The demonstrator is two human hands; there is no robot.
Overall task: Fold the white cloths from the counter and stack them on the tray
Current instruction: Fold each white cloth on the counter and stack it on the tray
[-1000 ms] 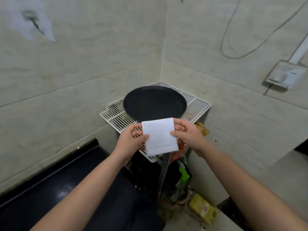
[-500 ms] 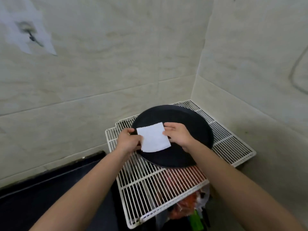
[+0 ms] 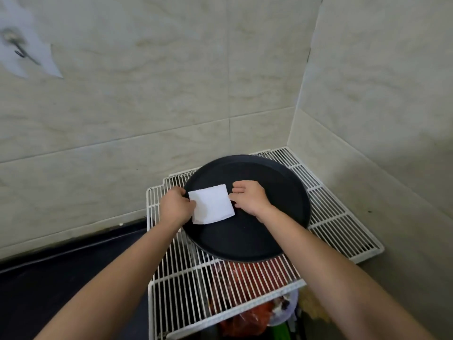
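One folded white cloth (image 3: 212, 204) is held over the black tray (image 3: 247, 238), left hand (image 3: 175, 207) and right hand (image 3: 250, 199) pinching its sides with curled fingers (image 3: 237, 191).

We stretch both bare forearms forward, knuckles up. Our left hand (image 3: 177, 207) pinches the left edge of the folded white cloth (image 3: 212, 207); our right hand (image 3: 250, 198) pinches its right edge, fingers curled.

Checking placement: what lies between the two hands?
In the head view, the folded white cloth lies between the left hand and the right hand, over the black tray.
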